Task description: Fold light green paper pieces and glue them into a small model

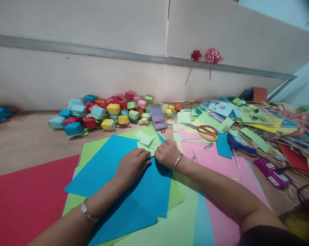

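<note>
A pale green piece of folded paper (148, 140) lies over the blue paper sheets (118, 177) in the middle. My left hand (134, 164) is at its near left edge, fingers curled together on it. From the right, my right hand (166, 153) pinches the paper's near right side, the fingertips bent and partly hidden. The two hands are close together with a small gap between them. Light green sheets (93, 150) stick out from under the blue ones.
Behind are many small coloured paper boxes (79, 110) and a phone (158, 116). To the right lie scissors (205, 131), a blue glue gun (240, 144) and a purple power strip (271, 172). Pink sheets (215, 160) spread at right, a red sheet (33, 198) at left.
</note>
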A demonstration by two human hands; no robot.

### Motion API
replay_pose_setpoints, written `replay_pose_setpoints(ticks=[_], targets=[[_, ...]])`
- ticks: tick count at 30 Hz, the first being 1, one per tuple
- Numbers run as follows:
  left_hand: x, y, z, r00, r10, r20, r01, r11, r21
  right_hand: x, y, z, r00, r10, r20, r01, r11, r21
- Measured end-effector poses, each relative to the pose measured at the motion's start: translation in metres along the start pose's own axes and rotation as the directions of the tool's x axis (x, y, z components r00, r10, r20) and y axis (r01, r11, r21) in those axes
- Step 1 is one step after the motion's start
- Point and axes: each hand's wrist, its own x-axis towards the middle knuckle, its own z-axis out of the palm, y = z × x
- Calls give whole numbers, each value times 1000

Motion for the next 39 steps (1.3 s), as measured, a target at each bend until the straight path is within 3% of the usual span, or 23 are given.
replay_pose_setpoints(ticks=[3,5,9,12,16,20,23,26,29,32,36,39], targets=[[0,-2,-1,999,-34,-23,33,998,-46,0,-2,0,997,17,-69,-12,997,72],[0,-5,-1,996,-80,-49,75,993,-86,0,-1,1,993,87,-81,-66,971,229],[1,-12,-3,971,-213,-111,186,958,-218,-1,7,11,961,272,-39,-173,710,683],[3,-14,-6,940,-315,-133,250,899,-360,-1,12,24,929,368,-38,-190,565,803],[4,-11,-11,853,-504,-138,337,732,-592,2,12,35,857,511,-68,-154,380,912],[6,-10,-15,711,-701,-56,353,424,-834,2,13,27,753,635,-173,-38,304,952],[9,-6,-20,695,-711,111,321,168,-932,-1,12,16,711,648,-275,83,310,947],[11,0,-23,741,-606,289,318,-62,-946,-4,8,9,735,555,-389,212,357,910],[10,5,-21,768,-525,367,266,-260,-928,-5,6,8,765,419,-490,298,444,845],[8,8,-18,764,-540,353,199,-323,-925,-4,8,10,774,335,-537,301,551,778],[8,11,-18,758,-565,325,157,-325,-933,-3,12,12,779,325,-536,208,673,710],[8,14,-19,756,-565,331,156,-336,-929,-3,12,12,781,262,-567,209,746,632]])
